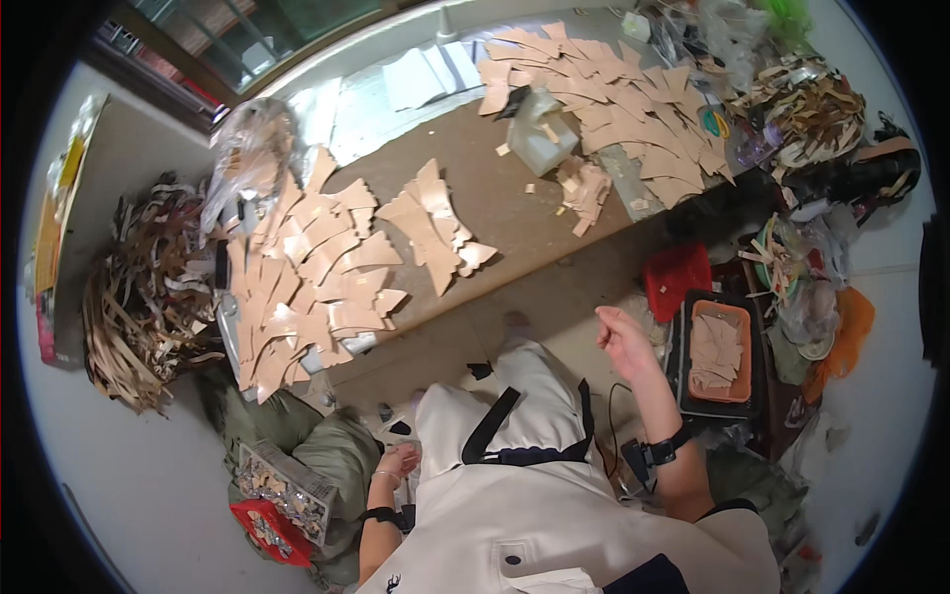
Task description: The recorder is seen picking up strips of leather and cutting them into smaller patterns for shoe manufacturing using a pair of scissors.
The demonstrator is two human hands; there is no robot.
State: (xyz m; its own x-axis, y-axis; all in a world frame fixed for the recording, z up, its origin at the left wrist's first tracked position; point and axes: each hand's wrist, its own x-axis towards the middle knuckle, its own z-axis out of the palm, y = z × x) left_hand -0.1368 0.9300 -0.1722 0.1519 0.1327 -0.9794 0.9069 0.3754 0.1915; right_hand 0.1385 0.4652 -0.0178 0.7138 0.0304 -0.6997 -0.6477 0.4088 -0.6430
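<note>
My right hand [625, 344] is raised off the near side of the table, above the floor and left of an orange basket [747, 346]. Its fingers are curled together, and nothing shows in them. Low beside my left thigh hangs my left hand [399, 460], fingers loosely stretched and holding nothing visible. Both wrists wear black straps. On the brown table [396, 153], flat tan cut pieces [332, 262] with notched edges overlap at the left. A smaller group of tan pieces [435, 223] lies near the middle, and a wide spread [643, 109] covers the right.
A translucent container [542, 134] stands on the table beside a small stack of pieces [584, 193]. Bundles of strips [148, 287] crowd the left side, with more strips [807, 109] at far right. A red bin [678, 280] sits on the right. Left of me is a scrap-filled box [287, 495].
</note>
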